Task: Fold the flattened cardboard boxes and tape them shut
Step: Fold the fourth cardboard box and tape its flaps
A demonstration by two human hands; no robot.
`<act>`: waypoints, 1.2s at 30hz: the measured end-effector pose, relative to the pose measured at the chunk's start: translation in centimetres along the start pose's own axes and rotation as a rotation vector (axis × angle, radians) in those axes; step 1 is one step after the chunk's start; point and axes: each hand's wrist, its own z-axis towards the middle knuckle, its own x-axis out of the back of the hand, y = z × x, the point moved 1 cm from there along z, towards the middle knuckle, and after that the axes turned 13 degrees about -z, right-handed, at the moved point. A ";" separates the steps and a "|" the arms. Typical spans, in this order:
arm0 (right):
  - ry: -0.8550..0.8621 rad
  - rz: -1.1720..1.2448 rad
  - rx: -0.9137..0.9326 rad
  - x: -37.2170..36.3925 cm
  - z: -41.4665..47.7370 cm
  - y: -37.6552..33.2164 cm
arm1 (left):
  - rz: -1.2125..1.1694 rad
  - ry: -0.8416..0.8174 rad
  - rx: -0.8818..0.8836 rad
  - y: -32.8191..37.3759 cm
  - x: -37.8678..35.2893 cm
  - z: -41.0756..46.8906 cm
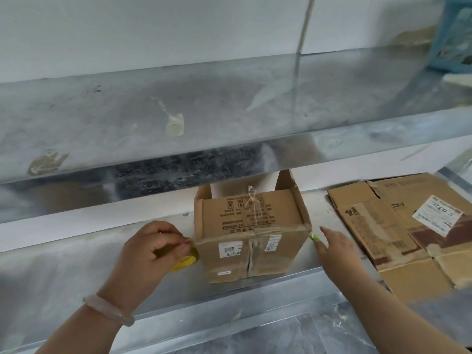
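A folded cardboard box (251,233) lies on its side on the metal shelf (76,272), its taped bottom seam facing me and its open flaps pointing to the back. My left hand (150,254) grips a yellow tape roll (185,259) just left of the box. With fingers stretched out, my right hand (337,249) sits just right of the box's lower right corner; whether it touches is unclear. A small yellow-green object (313,236) shows at its fingertips.
Flattened cardboard boxes (398,231) lie stacked on the shelf at the right. An upper metal shelf (204,111) overhangs the work area. A blue crate (452,34) stands on it at the far right.
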 end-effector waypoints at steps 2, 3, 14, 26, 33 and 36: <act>-0.038 -0.100 -0.007 -1.6 0.4 0.4 | 0.002 -0.002 0.013 0.0 0.0 -0.2; -0.040 -0.105 -0.020 -2.2 0.4 0.5 | 0.002 -0.006 0.014 0.0 0.0 -0.3; 0.241 0.777 -0.151 2.4 -12.1 -1.3 | -0.110 0.054 -0.027 -0.2 0.8 -2.0; 0.045 -0.125 0.600 6.3 -21.2 -16.1 | -0.099 0.134 -0.116 -0.3 0.5 -2.4; 0.118 -0.238 0.535 4.2 -19.9 -18.0 | -0.052 0.134 -0.103 0.2 0.4 -2.4; 0.068 -0.253 0.482 3.8 -19.1 -17.4 | -0.085 0.197 -0.066 -0.2 1.0 -2.1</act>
